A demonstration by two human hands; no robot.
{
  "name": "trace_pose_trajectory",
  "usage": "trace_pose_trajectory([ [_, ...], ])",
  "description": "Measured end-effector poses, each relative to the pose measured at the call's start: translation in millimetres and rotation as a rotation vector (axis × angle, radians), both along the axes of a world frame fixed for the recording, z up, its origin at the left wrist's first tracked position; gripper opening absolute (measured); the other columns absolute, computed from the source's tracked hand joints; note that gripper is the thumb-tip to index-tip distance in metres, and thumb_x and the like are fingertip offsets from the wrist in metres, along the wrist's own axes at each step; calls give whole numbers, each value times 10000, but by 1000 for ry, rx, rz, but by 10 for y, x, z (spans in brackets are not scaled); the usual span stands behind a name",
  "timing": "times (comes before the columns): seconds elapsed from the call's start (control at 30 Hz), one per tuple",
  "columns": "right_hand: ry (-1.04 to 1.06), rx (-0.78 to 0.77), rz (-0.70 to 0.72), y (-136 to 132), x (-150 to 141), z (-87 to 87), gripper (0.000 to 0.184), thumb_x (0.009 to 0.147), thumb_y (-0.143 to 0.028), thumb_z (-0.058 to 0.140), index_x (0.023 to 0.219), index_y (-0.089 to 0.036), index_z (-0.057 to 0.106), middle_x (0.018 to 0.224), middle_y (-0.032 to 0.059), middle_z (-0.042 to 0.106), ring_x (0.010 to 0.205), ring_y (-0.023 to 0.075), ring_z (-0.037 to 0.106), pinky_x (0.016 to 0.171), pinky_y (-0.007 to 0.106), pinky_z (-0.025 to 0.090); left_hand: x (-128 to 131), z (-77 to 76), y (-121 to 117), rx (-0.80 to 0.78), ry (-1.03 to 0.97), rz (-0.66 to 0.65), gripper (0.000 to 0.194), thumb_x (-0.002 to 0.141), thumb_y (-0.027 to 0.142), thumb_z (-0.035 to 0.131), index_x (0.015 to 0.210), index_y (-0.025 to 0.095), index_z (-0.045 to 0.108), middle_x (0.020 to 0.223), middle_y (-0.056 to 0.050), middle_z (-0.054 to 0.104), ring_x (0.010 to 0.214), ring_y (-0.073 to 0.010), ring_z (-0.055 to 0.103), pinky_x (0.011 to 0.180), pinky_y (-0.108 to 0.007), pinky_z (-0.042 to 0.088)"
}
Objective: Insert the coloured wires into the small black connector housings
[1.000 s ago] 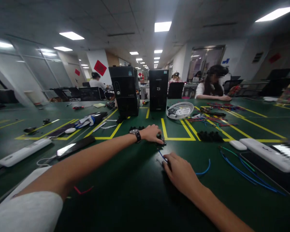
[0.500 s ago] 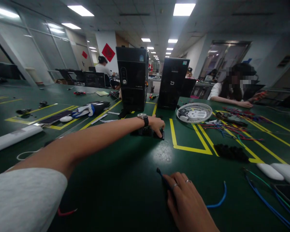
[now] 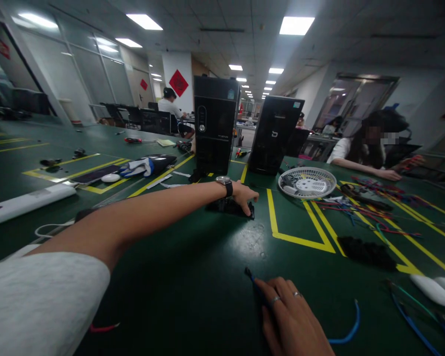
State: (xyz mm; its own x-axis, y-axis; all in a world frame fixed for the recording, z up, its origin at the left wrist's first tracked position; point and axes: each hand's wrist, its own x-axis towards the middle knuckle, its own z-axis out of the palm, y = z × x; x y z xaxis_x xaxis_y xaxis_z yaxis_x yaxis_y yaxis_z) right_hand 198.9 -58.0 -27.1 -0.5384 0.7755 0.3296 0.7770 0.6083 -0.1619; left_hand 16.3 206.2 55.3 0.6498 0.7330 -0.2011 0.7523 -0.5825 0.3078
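My left hand [image 3: 245,198] reaches forward across the table. Its thumb points down at the right end of a low black object [image 3: 230,209], while the index finger is stretched out apart from it; nothing shows between them. What exactly the black object is I cannot make out, and the wrist partly covers it. Closer to me, my right hand [image 3: 292,311] rests on the table, fingers closed round a blue cable [image 3: 350,335]. The cable's black tip [image 3: 248,271] sticks out beyond the fingers, and its other end curves out on the right.
Two black computer towers [image 3: 215,126] [image 3: 276,133] stand behind my left hand. On the right are a white round basket [image 3: 307,183], tangled wires [image 3: 371,207] and a black bundle [image 3: 367,252]. A white power strip [image 3: 29,200] lies left. A person [image 3: 373,148] sits across the table.
My left thumb and index finger have moved apart at the black object's right end. The whole view has shifted slightly. My right hand keeps its hold on the cable.
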Motion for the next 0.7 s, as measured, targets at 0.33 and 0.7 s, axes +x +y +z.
trace_pose_trajectory([
  [0.33,-32,55,44,93,76,-127,509,771,-126,504,1265,-251,488,997,86,610,792,214,606,619,311,518,9,8,30,-49,-56,27,619,353,351,872,928,240,670,793,-48,692,860,-293,609,878,-386,380],
  [0.7,-75,149,102,166,156,-221,544,741,-103,520,1267,-237,492,961,71,635,765,198,618,580,274,521,2,32,33,-88,-105,35,650,329,271,878,946,212,683,718,-45,678,735,-269,613,723,-339,445],
])
